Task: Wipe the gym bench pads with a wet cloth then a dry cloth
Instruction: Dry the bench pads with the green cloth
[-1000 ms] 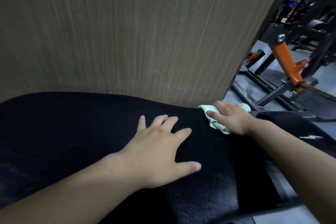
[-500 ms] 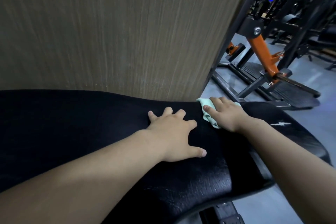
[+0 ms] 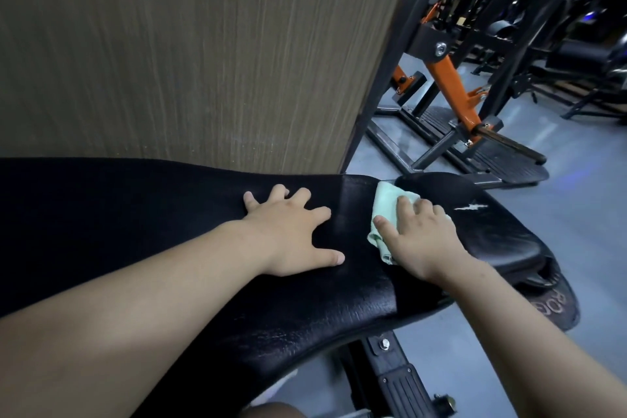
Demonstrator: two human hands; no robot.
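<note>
A long black bench pad [image 3: 142, 220] runs across the view, with a second black seat pad [image 3: 498, 231] to its right that has a white tear in it. My left hand [image 3: 291, 234] lies flat on the long pad with fingers spread. My right hand [image 3: 420, 241] presses a pale green cloth [image 3: 386, 210] with straight fingers at the gap between the two pads. Most of the cloth is hidden under my palm.
A brown wood-grain wall [image 3: 190, 51] stands right behind the bench. An orange and black gym machine [image 3: 454, 95] stands on the grey floor [image 3: 570, 187] at the right. The bench's black metal frame [image 3: 397, 373] shows below the pad.
My right hand has slid the cloth towards me along the pad joint. My left hand has stayed flat on the pad. The camera has swung right, showing more of the seat pad.
</note>
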